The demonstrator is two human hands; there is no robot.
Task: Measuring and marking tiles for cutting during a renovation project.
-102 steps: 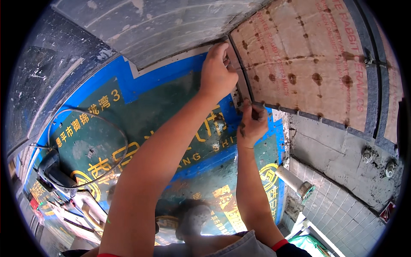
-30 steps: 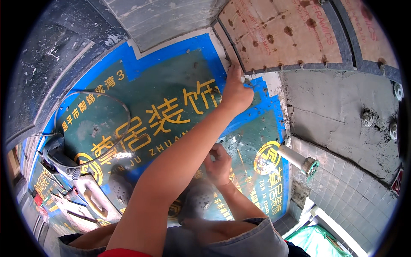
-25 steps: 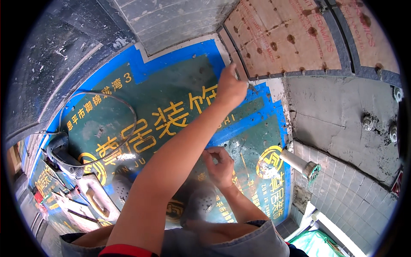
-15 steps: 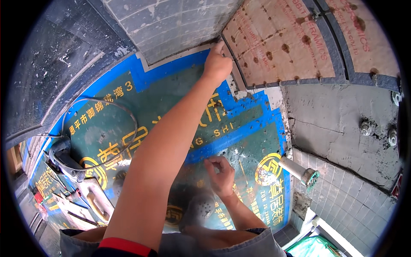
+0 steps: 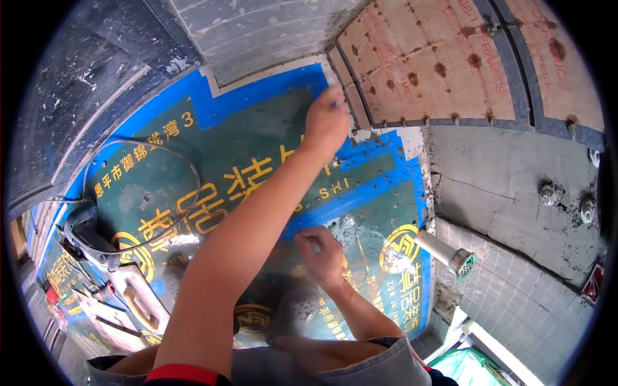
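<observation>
Narrow strip (image 5: 348,82), hands (image 5: 327,125) apart, left outstretched

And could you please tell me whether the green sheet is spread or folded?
Spread: the sheet lies flat underfoot, with blue tape along its far edge.

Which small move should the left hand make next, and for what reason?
Perhaps move the left hand slightly right, onto the pale strip: it is close beside it, though blur hides any contact, and the right hand is farther off.
</observation>
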